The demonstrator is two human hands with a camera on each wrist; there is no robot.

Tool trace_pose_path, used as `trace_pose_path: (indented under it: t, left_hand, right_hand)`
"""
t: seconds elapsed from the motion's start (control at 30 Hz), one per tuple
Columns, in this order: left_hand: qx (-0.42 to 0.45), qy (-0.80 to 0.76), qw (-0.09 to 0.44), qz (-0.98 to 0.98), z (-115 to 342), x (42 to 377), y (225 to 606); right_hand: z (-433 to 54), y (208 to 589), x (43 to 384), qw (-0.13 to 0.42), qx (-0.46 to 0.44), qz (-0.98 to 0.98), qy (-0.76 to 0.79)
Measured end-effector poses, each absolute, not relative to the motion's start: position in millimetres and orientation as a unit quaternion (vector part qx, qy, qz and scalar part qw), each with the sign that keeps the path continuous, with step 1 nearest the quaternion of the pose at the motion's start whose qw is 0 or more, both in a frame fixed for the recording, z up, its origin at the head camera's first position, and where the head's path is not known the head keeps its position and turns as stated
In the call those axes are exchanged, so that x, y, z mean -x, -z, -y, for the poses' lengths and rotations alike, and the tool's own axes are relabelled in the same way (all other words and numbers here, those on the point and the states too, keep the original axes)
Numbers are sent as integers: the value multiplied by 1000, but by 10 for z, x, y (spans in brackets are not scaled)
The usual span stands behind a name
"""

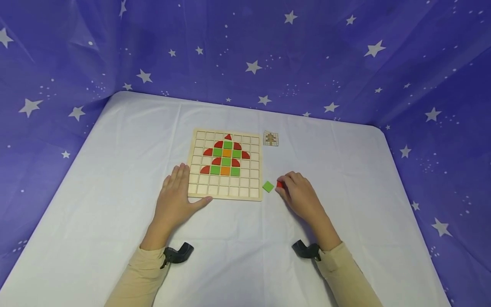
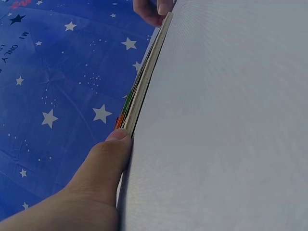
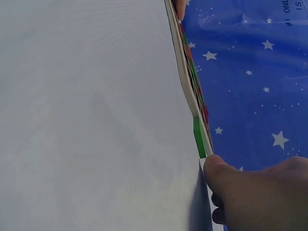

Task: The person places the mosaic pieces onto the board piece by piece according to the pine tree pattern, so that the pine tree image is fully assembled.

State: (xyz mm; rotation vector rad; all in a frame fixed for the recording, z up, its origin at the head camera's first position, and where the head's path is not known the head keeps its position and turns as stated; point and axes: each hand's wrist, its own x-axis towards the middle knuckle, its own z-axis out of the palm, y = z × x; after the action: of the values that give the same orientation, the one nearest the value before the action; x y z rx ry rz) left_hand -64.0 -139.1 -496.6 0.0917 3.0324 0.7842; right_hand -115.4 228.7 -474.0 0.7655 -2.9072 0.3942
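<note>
In the head view a wooden grid board (image 1: 245,183) lies on the table, with red, green and orange pieces forming a tree shape on it. My left hand (image 1: 173,199) rests at its lower left corner, fingers straight along the left side and thumb at the front edge. The left wrist view shows that thumb (image 2: 113,144) against the board's edge (image 2: 149,72). To the right of the board, my right hand (image 1: 301,196) pinches a red piece (image 1: 279,184), mostly hidden by the fingers. Beside it lies a green square tile (image 1: 268,186), near the board's lower right corner.
A small pattern card (image 1: 270,138) with a brown tree on a grid lies right of the board's upper corner. White cloth (image 1: 230,264) covers the table. Behind it hangs a blue curtain with stars (image 1: 215,51). Dark wrist mounts (image 1: 179,253) sit on both forearms.
</note>
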Motion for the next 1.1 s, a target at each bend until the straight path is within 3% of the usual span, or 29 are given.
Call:
trace_pose_path:
  t: [0.67, 1.1]
  left_hand:
    - [-29, -250, 7, -968, 1393, 645, 4966]
    - [-28, -253, 8, -967, 1390, 642, 4949]
  right_hand:
    - [-1386, 4676, 1403, 13, -288, 944, -164]
    - [-1332, 4696, 1437, 17, -285, 937, -200]
